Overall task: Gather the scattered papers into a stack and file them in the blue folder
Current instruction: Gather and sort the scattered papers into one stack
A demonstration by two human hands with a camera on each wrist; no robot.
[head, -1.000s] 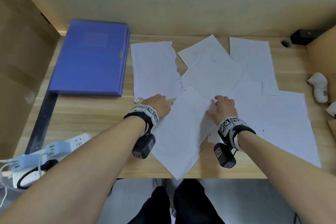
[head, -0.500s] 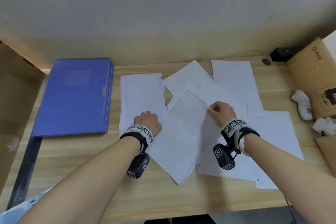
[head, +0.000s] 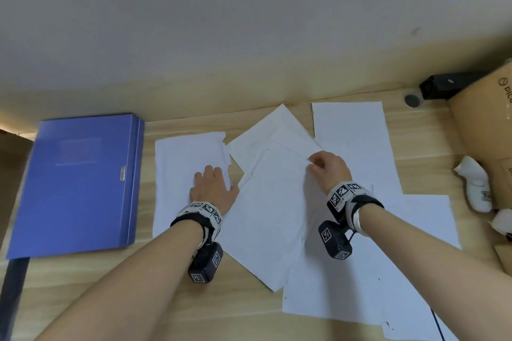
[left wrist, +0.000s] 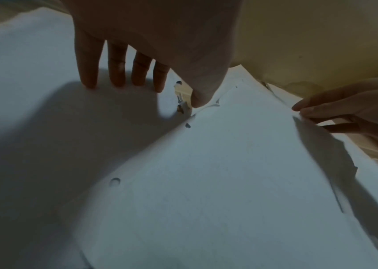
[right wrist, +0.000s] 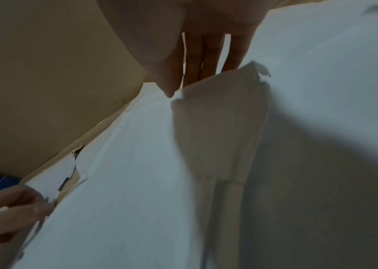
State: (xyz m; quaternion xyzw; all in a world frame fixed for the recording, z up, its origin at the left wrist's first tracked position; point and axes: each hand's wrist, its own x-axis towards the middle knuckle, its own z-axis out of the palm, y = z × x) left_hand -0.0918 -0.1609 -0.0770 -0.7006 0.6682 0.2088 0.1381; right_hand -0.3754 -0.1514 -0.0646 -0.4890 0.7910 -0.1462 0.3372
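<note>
Right now the papers (head: 277,202) lie spread across the centre and right of the head view on the wooden desk (head: 83,285), several overlapping at odd angles. The blue folder (head: 77,183) lies closed at the left of the frame, just beside the leftmost sheet (head: 177,163) and not touching any hand.

Left hand (head: 213,188) lies flat on that leftmost sheet, fingers (left wrist: 114,72) straight and pressing down, gripping nothing. Right hand (head: 328,171) pinches the upper right edge of the tilted middle sheet (head: 274,219); the right wrist view shows the thumb (right wrist: 167,78) on top and the fingers under a lifted corner.

Handling, as a judgement: single sheets are very light, floppy and thin, so they should slide easily on the smooth wood and over each other. They bend the moment one edge is raised. Some edges look torn or ragged, such as the right edge of the leftmost sheet, and punched holes (left wrist: 115,181) show along one margin in the left wrist view, so a hard pull there could rip further. Best hold is probably a pinch at a clean corner or edge, with the other palm flat to anchor the pile. Flat sheets are hard to lift straight off the desk; sliding them together first seems easier. The folder looks stiff and heavier, likely needing opening at its free edge.
</note>
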